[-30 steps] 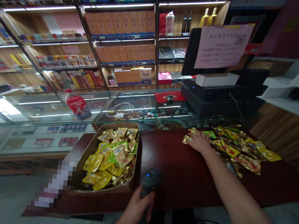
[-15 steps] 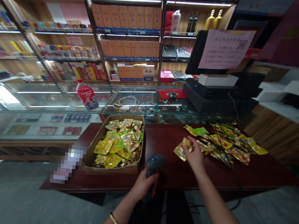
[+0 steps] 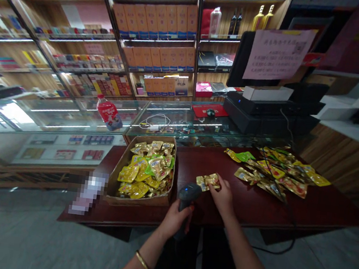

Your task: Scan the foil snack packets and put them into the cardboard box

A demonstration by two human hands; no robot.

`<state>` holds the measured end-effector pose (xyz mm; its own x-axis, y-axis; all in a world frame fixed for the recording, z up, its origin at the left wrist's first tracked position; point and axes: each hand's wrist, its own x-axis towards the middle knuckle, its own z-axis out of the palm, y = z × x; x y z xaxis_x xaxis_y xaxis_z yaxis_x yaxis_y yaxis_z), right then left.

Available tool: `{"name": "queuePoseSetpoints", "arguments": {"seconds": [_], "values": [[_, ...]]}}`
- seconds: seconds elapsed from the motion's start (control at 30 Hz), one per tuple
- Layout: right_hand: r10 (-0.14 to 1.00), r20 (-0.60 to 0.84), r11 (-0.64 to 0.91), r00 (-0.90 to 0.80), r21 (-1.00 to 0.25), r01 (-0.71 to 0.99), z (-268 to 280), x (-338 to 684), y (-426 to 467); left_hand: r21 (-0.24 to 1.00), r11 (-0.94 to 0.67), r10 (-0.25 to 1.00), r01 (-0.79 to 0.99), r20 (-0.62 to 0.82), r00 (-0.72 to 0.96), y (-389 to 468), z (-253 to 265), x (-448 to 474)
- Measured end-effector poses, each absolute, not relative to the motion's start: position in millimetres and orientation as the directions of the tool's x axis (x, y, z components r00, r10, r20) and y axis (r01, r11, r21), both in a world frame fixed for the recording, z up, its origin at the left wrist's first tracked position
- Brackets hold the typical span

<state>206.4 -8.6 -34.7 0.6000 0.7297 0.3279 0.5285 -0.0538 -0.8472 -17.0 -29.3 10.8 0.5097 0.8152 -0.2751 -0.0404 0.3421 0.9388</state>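
My left hand (image 3: 174, 219) is wrapped round the handle of a dark barcode scanner (image 3: 189, 192), whose head has a small blue light. Just right of the scanner head, my right hand (image 3: 222, 196) pinches a gold snack packet (image 3: 207, 182) by its right side, above the tabletop. Left of the scanner stands an open cardboard box (image 3: 171, 194) full of gold, yellow and green packets (image 3: 149, 168). On the right of the table lies a loose pile of similar packets (image 3: 276, 170), crossed by a black cable.
The dark red table (image 3: 192, 160) abuts a glass display counter (image 3: 176, 108). On the counter are a red-labelled bottle (image 3: 109, 113), a white cable (image 3: 157, 123), a mouse (image 3: 210, 112) and a monitor (image 3: 241, 59). A blurred-out item (image 3: 89, 193) lies at the table's left end. Stocked shelves stand behind.
My right hand has moved left from beside the packet pile with the gold packet, bringing it close to the scanner head. My left hand still holds the scanner. The view has shifted slightly.
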Motion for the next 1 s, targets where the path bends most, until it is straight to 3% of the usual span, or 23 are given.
{"name": "queuePoseSetpoints", "arguments": {"seconds": [0.1, 0.23, 0.37, 0.67, 1.0], "values": [[0.702, 0.375, -0.019, 0.606, -0.84, 0.542, -32.7, 201.3, -10.8, 0.94, 0.339, 0.818, -0.04, -0.274, 0.506, -30.3, 12.1, -16.7], [0.736, 0.297, -0.014, 0.608, -0.892, 0.452, -26.1, 197.9, -16.7, 0.935, 0.355, 0.813, -0.026, -0.295, 0.502, -31.1, 15.9, -16.6], [0.767, 0.333, -0.013, 0.548, -0.846, 0.532, -20.7, 197.9, -21.4, 0.929, 0.367, 0.807, -0.034, -0.3, 0.508, -31.9, 21.7, -16.4], [0.694, 0.246, -0.091, 0.677, -0.903, 0.421, -28.6, 203.1, -23.2, 0.927, 0.369, 0.813, -0.06, -0.291, 0.504, -32.6, 18.7, -18.0], [0.695, 0.339, -0.003, 0.634, -0.88, 0.475, -27.0, 203.4, -18.3, 0.928, 0.367, 0.807, -0.064, -0.284, 0.517, -32.8, 23.1, -20.0]]}}
